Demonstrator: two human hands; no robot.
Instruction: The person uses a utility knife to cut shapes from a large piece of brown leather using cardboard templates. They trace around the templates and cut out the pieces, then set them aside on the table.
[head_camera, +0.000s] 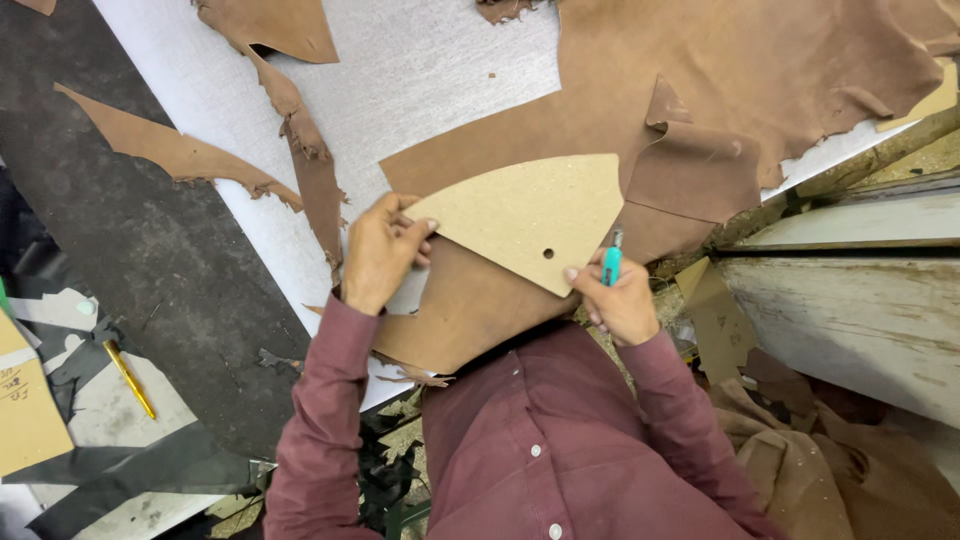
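Your left hand (380, 250) lay knuckles up, fingers curled forward and pressed flat, the wrist bent from a maroon sleeve. Your right hand (620, 295) sat lower by your chest, its grip closed in a fist, forefinger stretched out, elbow tucked close.

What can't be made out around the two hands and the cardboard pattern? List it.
- Head view: the blade of the teal-handled cutting tool is too small to see; the right hand wraps its handle.
- The brown leather sheet under the fan-shaped tan cardboard pattern is covered by it.
- The left hand hides the pattern's left corner.
- The leather runs off the top edge.
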